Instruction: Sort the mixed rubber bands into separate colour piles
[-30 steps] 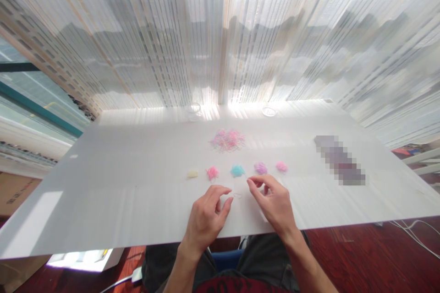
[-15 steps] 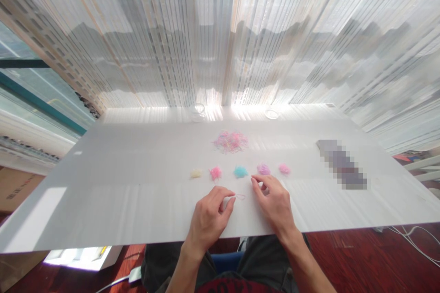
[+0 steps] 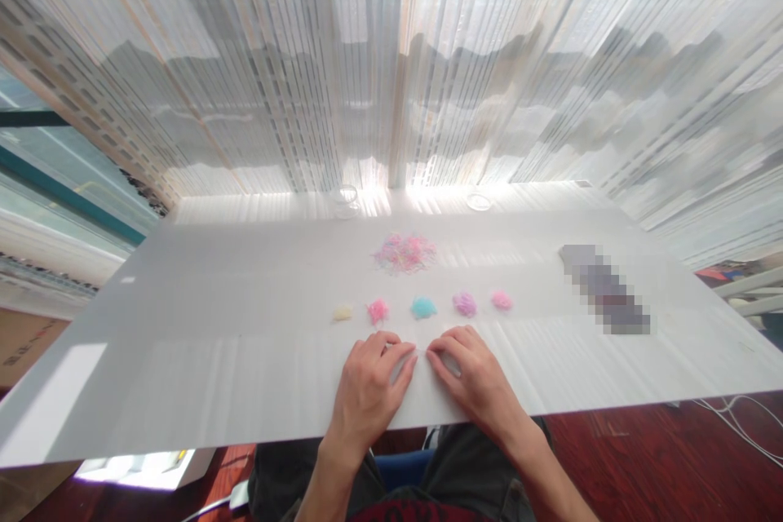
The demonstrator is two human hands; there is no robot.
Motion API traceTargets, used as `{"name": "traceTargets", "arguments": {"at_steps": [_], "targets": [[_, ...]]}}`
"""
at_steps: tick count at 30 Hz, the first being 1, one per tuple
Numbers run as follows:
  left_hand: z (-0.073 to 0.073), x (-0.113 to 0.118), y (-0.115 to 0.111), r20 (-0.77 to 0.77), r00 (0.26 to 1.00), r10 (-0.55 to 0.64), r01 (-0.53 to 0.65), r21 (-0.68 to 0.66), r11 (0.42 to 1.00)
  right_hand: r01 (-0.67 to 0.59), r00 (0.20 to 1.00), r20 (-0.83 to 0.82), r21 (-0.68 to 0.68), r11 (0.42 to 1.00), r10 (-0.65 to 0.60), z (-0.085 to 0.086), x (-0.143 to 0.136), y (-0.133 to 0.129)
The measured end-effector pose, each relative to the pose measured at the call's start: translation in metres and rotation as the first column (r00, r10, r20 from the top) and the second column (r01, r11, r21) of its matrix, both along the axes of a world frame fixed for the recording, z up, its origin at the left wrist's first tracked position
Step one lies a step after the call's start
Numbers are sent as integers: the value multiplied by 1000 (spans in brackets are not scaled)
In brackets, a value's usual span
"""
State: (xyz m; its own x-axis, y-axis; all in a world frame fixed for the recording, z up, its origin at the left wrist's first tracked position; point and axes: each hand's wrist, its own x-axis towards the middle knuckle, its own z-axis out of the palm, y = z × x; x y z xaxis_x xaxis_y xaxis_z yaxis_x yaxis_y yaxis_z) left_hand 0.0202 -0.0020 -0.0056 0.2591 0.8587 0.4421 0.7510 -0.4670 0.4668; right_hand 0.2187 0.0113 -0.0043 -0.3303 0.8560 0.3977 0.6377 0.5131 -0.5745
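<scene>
Head view: at the far left, part of a cardboard box (image 3: 28, 342) shows beside the white table (image 3: 183, 359). On the table, the pale yellow pile (image 3: 342, 313) is leftmost in a row of small piles. The left hand (image 3: 370, 379) is at the near side, thumb and forefinger pinched on a faint, thin pale strand (image 3: 422, 351); its exact shape is too small to tell. Just beyond that hand lies the deep pink pile (image 3: 378, 310). Farther back, a clear round container (image 3: 347, 201) stands near the curtain (image 3: 294, 98), and a loose mixed-colour heap (image 3: 404, 253) lies between the curtain and the row. The turquoise pile (image 3: 423, 307) is in the middle of the row, beyond the strand, which spans the small gap between the hands. The right hand (image 3: 474, 375) has its thumb and forefinger pinched at the strand's right end. Beyond it sits the purple pile (image 3: 465, 304), with a clear round piece (image 3: 479, 201) at the far edge, then the light pink pile (image 3: 502, 300). A pixelated object (image 3: 605, 289) lies well apart at the right.
</scene>
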Motion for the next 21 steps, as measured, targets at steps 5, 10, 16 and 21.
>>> {"name": "traceTargets", "arguments": {"at_steps": [5, 10, 16, 21], "targets": [[0, 0, 0, 12, 1000, 0, 0, -13, 1000, -66, 996, -60, -20, 998, 65, -1, -1, 3], [4, -2, 0, 50, 998, -29, 32, -57, 998, -71, 994, -88, -61, 996, 65, 1, 1, 3], [8, -3, -1, 91, 994, -66, 71, -56, 996, -66, 995, -81, -62, 996, 61, 4, 0, 2], [7, -4, -1, 143, 987, -73, 82, -60, 995, -69, 994, -85, -65, 996, 63, 6, 1, 1]]}}
